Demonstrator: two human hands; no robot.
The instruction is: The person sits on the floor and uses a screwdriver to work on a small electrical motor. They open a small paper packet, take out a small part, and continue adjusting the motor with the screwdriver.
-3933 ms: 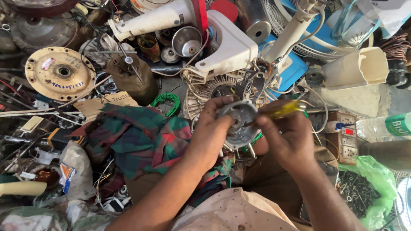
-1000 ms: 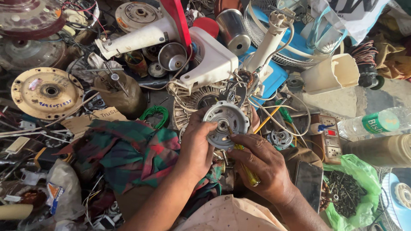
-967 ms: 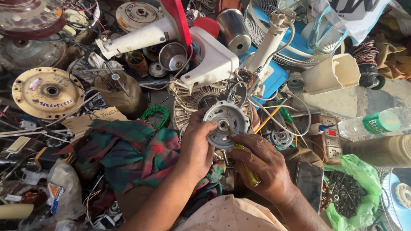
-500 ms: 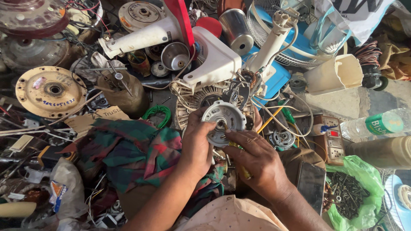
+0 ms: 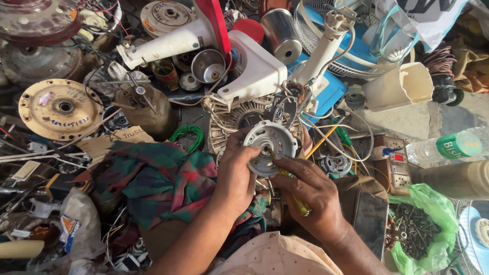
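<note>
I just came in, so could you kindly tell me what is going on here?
A person sits amid scattered fan parts. The left hand holds a round grey motor cover, while the right hand works a yellow-handled screwdriver at its centre. A checked cloth lies alongside, and a green bag of screws sits to the right.

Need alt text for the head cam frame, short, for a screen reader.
Seen from above, a person's left hand grips a round grey metal motor cover while the right hand pokes a yellow-handled screwdriver into its centre. Around them lie a plaid cloth, white fan parts and a green bag of screws.
</note>
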